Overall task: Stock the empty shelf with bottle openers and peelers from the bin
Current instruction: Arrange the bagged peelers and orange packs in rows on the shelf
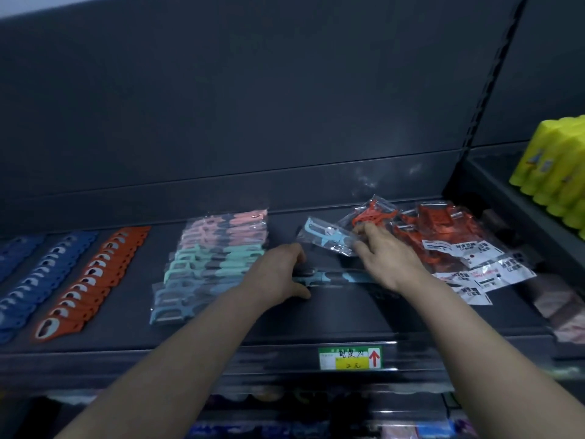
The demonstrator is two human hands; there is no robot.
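On the dark shelf (316, 324), my left hand (281, 274) presses down on the end of a light blue bagged peeler (335, 277) lying flat. My right hand (386, 258) pinches the edge of another light blue bagged peeler (326, 237), lifted and tilted. A loose heap of red bagged peelers (443, 236) lies at the right. A neat row of pink, teal and blue bagged peelers (209, 264) runs front to back left of my hands. Rows of orange bottle openers (95, 280) and blue bottle openers (41, 274) fill the left.
A price label (349, 358) with a red arrow sits on the shelf's front edge. Yellow bottles (557, 172) stand on the neighbouring shelf at the right. Packaged goods show on the shelf below. The back panel rises behind the shelf.
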